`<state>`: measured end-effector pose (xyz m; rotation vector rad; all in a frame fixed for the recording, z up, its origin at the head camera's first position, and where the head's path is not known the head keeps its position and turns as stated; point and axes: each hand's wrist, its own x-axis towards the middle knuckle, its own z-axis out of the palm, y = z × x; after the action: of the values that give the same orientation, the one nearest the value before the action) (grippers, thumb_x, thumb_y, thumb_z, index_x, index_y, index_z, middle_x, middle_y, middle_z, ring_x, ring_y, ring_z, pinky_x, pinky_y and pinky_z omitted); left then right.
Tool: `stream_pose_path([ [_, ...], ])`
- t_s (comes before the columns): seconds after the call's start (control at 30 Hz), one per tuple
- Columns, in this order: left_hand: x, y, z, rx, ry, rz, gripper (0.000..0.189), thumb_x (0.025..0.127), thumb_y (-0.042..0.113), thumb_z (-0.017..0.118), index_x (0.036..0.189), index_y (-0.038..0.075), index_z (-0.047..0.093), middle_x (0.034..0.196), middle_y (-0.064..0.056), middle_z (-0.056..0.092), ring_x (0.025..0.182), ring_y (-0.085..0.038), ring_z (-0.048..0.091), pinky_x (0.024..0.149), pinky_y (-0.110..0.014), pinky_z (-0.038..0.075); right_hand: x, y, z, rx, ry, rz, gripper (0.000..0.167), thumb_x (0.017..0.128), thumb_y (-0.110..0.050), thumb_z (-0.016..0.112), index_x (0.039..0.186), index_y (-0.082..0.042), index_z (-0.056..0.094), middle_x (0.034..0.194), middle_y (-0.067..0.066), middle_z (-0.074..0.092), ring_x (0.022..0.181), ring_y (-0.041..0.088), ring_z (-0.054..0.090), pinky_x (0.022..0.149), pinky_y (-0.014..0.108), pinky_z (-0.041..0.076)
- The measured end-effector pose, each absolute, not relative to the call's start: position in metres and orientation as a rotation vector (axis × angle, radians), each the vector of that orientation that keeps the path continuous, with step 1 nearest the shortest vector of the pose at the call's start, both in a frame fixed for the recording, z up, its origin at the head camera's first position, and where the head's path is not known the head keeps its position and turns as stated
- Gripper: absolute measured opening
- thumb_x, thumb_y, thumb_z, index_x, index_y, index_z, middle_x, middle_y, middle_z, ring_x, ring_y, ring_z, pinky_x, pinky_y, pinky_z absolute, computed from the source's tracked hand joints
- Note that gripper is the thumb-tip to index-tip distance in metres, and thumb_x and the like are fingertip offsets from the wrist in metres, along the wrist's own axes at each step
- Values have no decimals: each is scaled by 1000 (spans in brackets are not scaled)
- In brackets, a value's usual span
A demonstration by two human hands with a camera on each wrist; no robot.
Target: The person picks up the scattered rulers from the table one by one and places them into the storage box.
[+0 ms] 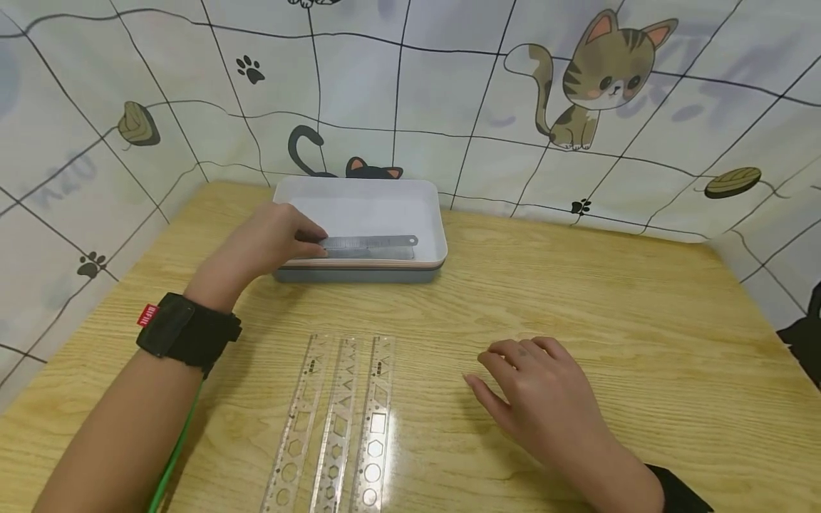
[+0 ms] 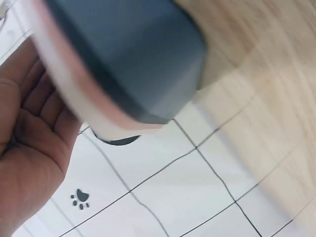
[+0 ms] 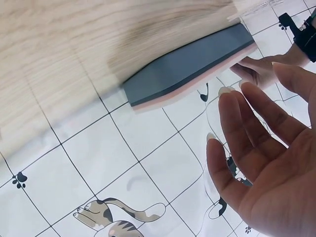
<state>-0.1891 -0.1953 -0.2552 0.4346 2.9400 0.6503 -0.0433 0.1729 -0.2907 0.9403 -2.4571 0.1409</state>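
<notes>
My left hand [image 1: 269,239] reaches over the left end of a shallow white tray [image 1: 359,203]. Its thumb and fingers pinch the left end of a silver metal ruler [image 1: 378,241] inside it. Just below that ruler, along the near wall, lies another greyish strip [image 1: 391,253]. In the left wrist view the fingertips are hidden behind the tray's side. Over the table at the right, my right hand [image 1: 545,399] holds nothing, its fingers loosely bent. Three clear stencil rulers [image 1: 298,420] [image 1: 335,427] [image 1: 372,427] lie side by side between the forearms.
The tray sits on a grey base [image 1: 359,274] at the back of the wooden table [image 1: 577,299]. A white cloth [image 1: 449,92] with cat drawings and black grid lines rises behind and at both sides. A black object [image 1: 804,335] shows at the right edge.
</notes>
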Motion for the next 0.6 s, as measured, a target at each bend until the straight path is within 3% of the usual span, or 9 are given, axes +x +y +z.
stream_pose_path([
  [0.13,-197,-199,-266,458,2943,602,25,90,15,77,113,9,79,115,-12,76,110,-28,68,87,-41,54,-43,170,-294,952,-2468,143,68,108,-51,26,88,-11,77,89,2,76,78,22,71,80,40,56],
  [0.23,-201,-200,-270,486,2937,579,22,90,14,76,111,9,79,113,-13,77,105,-25,69,82,-38,51,-42,168,-294,967,-2478,122,43,103,-45,53,89,-13,77,89,0,75,78,19,71,80,39,56],
  [0.3,-202,-201,-272,496,2933,580,21,91,14,75,110,9,80,111,-12,77,103,-24,69,82,-37,50,-41,165,-294,994,-2493,111,28,92,-41,71,89,-14,77,89,-2,75,79,17,71,79,37,56],
  [0.37,-202,-201,-273,484,2925,604,20,90,13,75,110,9,80,111,-13,77,105,-24,70,85,-39,52,-39,162,-295,1050,-2496,114,24,79,-36,84,89,-16,77,90,-4,75,80,14,70,77,35,56],
  [0.6,-203,-202,-273,435,2899,694,21,88,13,77,108,9,80,110,-13,77,112,-29,70,96,-46,54,-33,151,-304,1349,-2479,247,19,91,-36,75,97,-18,73,97,-6,72,88,9,68,77,30,57],
])
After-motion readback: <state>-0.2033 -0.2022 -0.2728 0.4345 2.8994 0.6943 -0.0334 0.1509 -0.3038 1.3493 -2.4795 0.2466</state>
